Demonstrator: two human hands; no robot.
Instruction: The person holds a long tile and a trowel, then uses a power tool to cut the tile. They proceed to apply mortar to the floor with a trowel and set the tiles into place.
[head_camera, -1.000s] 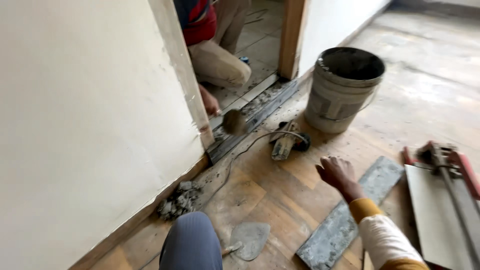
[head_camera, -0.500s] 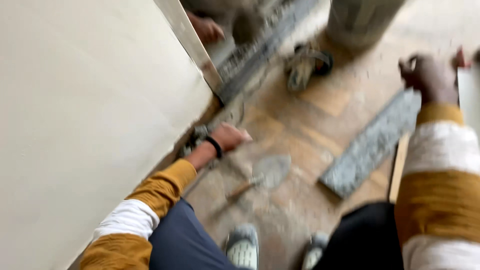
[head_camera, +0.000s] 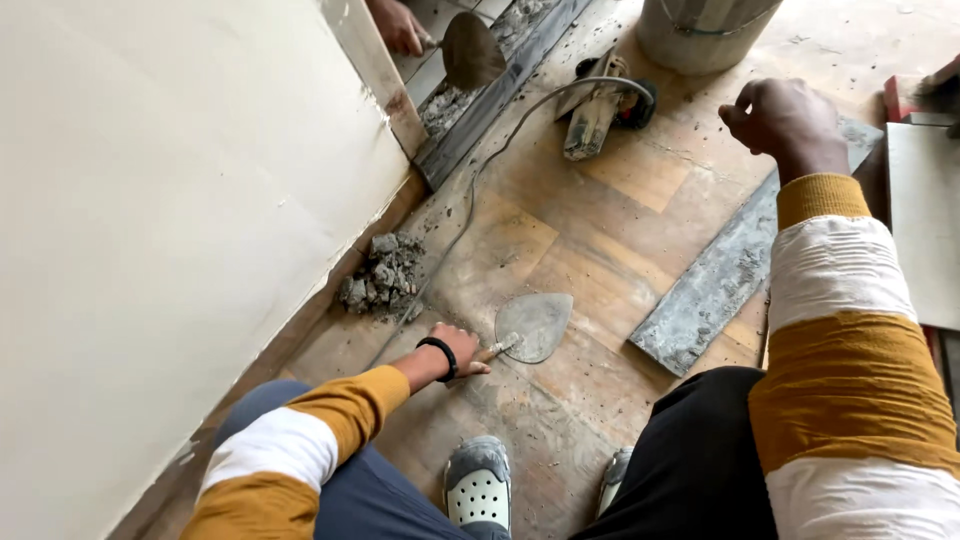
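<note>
My left hand (head_camera: 459, 350) is down on the wooden floor, fingers closed around the handle of a mortar-coated trowel (head_camera: 534, 325) whose pointed blade lies flat on the boards. A black band sits on that wrist. My right hand (head_camera: 785, 120) hovers higher up with its fingers loosely curled and nothing in it, above the end of a long grey mortar-smeared tile strip (head_camera: 722, 278). My knees and grey shoes show at the bottom.
A pile of mortar rubble (head_camera: 384, 276) lies against the white wall (head_camera: 150, 220). Another person's hand (head_camera: 400, 25) holds a second trowel (head_camera: 472, 50) at the doorway sill. An angle grinder (head_camera: 600, 105) with its cord, a bucket (head_camera: 700, 30) and a large tile (head_camera: 925, 220) stand nearby.
The view tilted down towards my legs. My left arm came into sight, reached to the floor and closed on the trowel handle. My right hand lifted off the tile strip.
</note>
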